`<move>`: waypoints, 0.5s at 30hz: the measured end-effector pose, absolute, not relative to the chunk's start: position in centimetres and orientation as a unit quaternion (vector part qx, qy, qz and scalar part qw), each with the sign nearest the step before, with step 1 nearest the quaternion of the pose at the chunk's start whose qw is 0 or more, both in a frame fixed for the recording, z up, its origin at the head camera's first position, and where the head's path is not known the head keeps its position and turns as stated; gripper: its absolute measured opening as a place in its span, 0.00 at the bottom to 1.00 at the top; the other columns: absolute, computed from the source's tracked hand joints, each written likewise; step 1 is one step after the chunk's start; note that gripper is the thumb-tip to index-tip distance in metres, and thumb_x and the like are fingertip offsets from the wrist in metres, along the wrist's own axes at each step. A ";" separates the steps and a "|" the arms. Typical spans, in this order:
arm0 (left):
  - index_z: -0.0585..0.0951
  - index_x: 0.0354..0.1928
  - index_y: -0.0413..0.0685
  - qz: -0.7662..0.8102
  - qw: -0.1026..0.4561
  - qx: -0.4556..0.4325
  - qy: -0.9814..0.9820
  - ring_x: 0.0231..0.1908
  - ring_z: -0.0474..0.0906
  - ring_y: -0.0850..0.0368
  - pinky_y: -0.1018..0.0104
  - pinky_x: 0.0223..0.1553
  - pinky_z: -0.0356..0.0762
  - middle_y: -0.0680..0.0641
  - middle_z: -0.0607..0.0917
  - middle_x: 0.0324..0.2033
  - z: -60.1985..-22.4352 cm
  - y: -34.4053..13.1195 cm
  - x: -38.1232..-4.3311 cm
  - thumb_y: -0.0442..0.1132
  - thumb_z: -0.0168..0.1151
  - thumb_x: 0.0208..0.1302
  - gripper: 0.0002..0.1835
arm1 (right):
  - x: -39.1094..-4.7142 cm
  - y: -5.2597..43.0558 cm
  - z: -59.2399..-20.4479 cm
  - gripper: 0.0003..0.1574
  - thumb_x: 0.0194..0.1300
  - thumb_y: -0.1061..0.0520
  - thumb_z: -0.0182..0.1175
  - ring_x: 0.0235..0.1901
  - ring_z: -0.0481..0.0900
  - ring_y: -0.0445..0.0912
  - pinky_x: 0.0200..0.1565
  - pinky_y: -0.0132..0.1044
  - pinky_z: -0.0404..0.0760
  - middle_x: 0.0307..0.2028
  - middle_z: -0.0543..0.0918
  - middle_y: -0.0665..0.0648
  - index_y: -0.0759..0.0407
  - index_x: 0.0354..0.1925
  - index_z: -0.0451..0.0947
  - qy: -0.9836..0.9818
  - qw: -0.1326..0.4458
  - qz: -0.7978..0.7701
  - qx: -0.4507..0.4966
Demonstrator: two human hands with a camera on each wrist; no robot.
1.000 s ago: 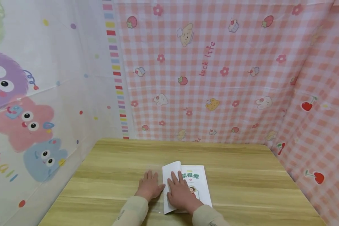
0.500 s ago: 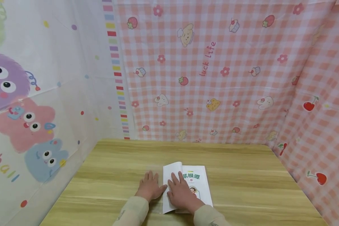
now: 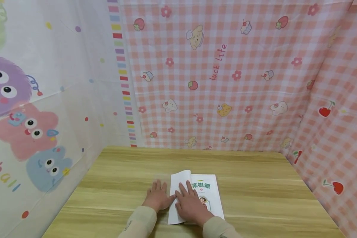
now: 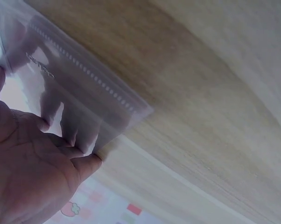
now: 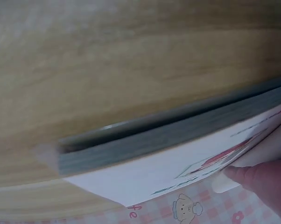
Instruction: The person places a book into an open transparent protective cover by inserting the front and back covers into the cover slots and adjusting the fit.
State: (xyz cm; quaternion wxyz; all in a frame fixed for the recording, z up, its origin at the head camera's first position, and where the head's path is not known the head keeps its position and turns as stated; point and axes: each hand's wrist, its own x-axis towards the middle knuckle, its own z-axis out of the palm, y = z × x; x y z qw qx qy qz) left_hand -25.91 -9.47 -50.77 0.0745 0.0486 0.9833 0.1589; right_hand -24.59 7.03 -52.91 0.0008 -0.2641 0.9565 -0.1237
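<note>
A paperback book point(image 3: 215, 201) with green Chinese characters and a small drawn figure on a white page lies on the table. Its white front leaf point(image 3: 176, 181) is turned to the left and curves up near the spine. My right hand point(image 3: 190, 203) rests on this leaf with fingers spread. To the left, my left hand point(image 3: 158, 197) lies with straight fingers on a clear plastic sheet point(image 4: 89, 84), its thumb right at the leaf's edge. In the right wrist view, the book's page block point(image 5: 154, 140) shows edge-on, with a fingertip point(image 5: 238, 175) on the page.
The wood-grain table point(image 3: 256, 185) extends on both sides of the book. Behind it hangs a pink checked cloth point(image 3: 214, 92). A white cloth with cartoon figures point(image 3: 71, 99) hangs at the left, and cherry-printed cloth point(image 3: 339, 138) at the right.
The leaf's lower left edge has shifted slightly left and lies flatter. My right hand has slid a little left with it. The left hand stays in place.
</note>
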 end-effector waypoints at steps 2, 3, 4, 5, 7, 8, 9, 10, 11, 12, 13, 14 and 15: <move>0.66 0.70 0.34 0.156 0.073 0.049 0.984 0.71 0.52 0.30 0.34 0.67 0.54 0.28 0.59 0.71 -50.8 -9.5 -25.9 0.60 0.54 0.69 0.40 | -24.5 7.1 -52.6 0.29 0.74 0.50 0.48 0.74 0.47 0.64 0.67 0.63 0.58 0.74 0.60 0.63 0.60 0.67 0.71 0.955 0.004 -0.127 -0.269; 0.66 0.70 0.34 0.155 0.073 0.048 0.984 0.71 0.52 0.30 0.34 0.67 0.54 0.28 0.59 0.71 -50.8 -9.5 -25.9 0.60 0.54 0.69 0.40 | -24.6 7.2 -52.5 0.28 0.74 0.51 0.48 0.74 0.47 0.64 0.67 0.63 0.57 0.74 0.59 0.63 0.60 0.67 0.72 0.953 0.006 -0.130 -0.272; 0.66 0.70 0.34 0.154 0.073 0.048 0.984 0.71 0.52 0.31 0.34 0.67 0.54 0.28 0.59 0.71 -50.7 -9.5 -25.9 0.59 0.54 0.69 0.40 | -24.5 7.3 -52.3 0.28 0.74 0.51 0.47 0.74 0.47 0.64 0.67 0.63 0.57 0.74 0.59 0.63 0.60 0.67 0.72 0.952 0.006 -0.134 -0.275; 0.66 0.70 0.34 0.153 0.073 0.048 0.984 0.71 0.52 0.31 0.34 0.67 0.54 0.28 0.59 0.71 -50.8 -9.5 -26.0 0.59 0.54 0.70 0.40 | -24.5 7.4 -52.2 0.28 0.74 0.52 0.48 0.74 0.47 0.64 0.67 0.63 0.57 0.74 0.59 0.64 0.60 0.67 0.72 0.951 0.005 -0.139 -0.277; 0.66 0.70 0.34 0.156 0.075 0.047 0.984 0.72 0.51 0.31 0.34 0.67 0.53 0.28 0.58 0.71 -50.7 -9.5 -26.0 0.59 0.53 0.70 0.40 | -24.6 7.4 -52.4 0.28 0.74 0.53 0.48 0.74 0.48 0.64 0.67 0.63 0.57 0.74 0.59 0.64 0.60 0.67 0.72 0.950 -0.001 -0.138 -0.280; 0.66 0.70 0.34 0.157 0.076 0.048 0.984 0.72 0.51 0.31 0.34 0.67 0.53 0.28 0.58 0.71 -50.7 -9.6 -26.1 0.60 0.52 0.70 0.40 | -24.7 7.4 -52.5 0.28 0.73 0.53 0.48 0.74 0.48 0.64 0.67 0.63 0.58 0.74 0.59 0.64 0.60 0.67 0.72 0.950 -0.004 -0.136 -0.281; 0.66 0.70 0.34 0.159 0.077 0.048 0.983 0.72 0.51 0.30 0.34 0.67 0.53 0.28 0.58 0.71 -50.7 -9.6 -26.1 0.60 0.52 0.70 0.40 | -24.7 7.3 -52.5 0.28 0.73 0.53 0.48 0.74 0.48 0.64 0.67 0.63 0.58 0.74 0.59 0.64 0.60 0.67 0.72 0.951 -0.005 -0.134 -0.279; 0.66 0.70 0.34 0.162 0.078 0.049 0.983 0.72 0.51 0.30 0.34 0.67 0.53 0.28 0.58 0.71 -50.8 -9.6 -26.1 0.60 0.52 0.71 0.40 | -24.7 7.3 -52.6 0.28 0.73 0.53 0.48 0.74 0.48 0.65 0.66 0.63 0.59 0.73 0.60 0.64 0.60 0.67 0.72 0.952 -0.007 -0.131 -0.278; 0.66 0.70 0.34 0.163 0.077 0.050 0.982 0.72 0.51 0.30 0.34 0.67 0.53 0.28 0.58 0.71 -50.8 -9.6 -26.1 0.60 0.52 0.71 0.40 | -24.8 7.2 -52.9 0.28 0.73 0.53 0.49 0.73 0.49 0.65 0.66 0.64 0.60 0.73 0.61 0.65 0.60 0.67 0.72 0.952 -0.013 -0.128 -0.277; 0.66 0.70 0.33 0.161 0.075 0.051 0.983 0.72 0.51 0.30 0.34 0.67 0.53 0.28 0.58 0.71 -50.8 -9.6 -26.1 0.60 0.52 0.70 0.40 | -24.8 7.1 -53.0 0.28 0.73 0.53 0.49 0.74 0.49 0.64 0.65 0.63 0.61 0.73 0.61 0.64 0.60 0.67 0.72 0.953 -0.013 -0.125 -0.274; 0.66 0.70 0.33 0.159 0.073 0.052 0.983 0.71 0.51 0.30 0.34 0.67 0.53 0.28 0.59 0.71 -50.8 -9.6 -26.0 0.60 0.52 0.70 0.40 | -24.8 7.1 -53.1 0.28 0.73 0.53 0.49 0.73 0.50 0.64 0.65 0.63 0.62 0.73 0.61 0.64 0.60 0.67 0.72 0.954 -0.014 -0.122 -0.273; 0.66 0.70 0.33 0.156 0.070 0.054 0.984 0.71 0.52 0.30 0.34 0.66 0.54 0.28 0.59 0.71 -50.9 -9.6 -25.9 0.60 0.53 0.70 0.40 | -24.7 7.0 -53.0 0.28 0.73 0.53 0.49 0.74 0.49 0.64 0.65 0.63 0.62 0.73 0.61 0.64 0.60 0.67 0.72 0.955 -0.009 -0.120 -0.271; 0.66 0.70 0.33 0.153 0.069 0.053 0.984 0.71 0.52 0.30 0.34 0.66 0.54 0.28 0.59 0.71 -50.9 -9.6 -25.9 0.59 0.54 0.70 0.40 | -24.6 7.0 -52.9 0.28 0.73 0.53 0.49 0.74 0.50 0.64 0.65 0.63 0.62 0.73 0.61 0.64 0.60 0.67 0.72 0.955 -0.006 -0.120 -0.271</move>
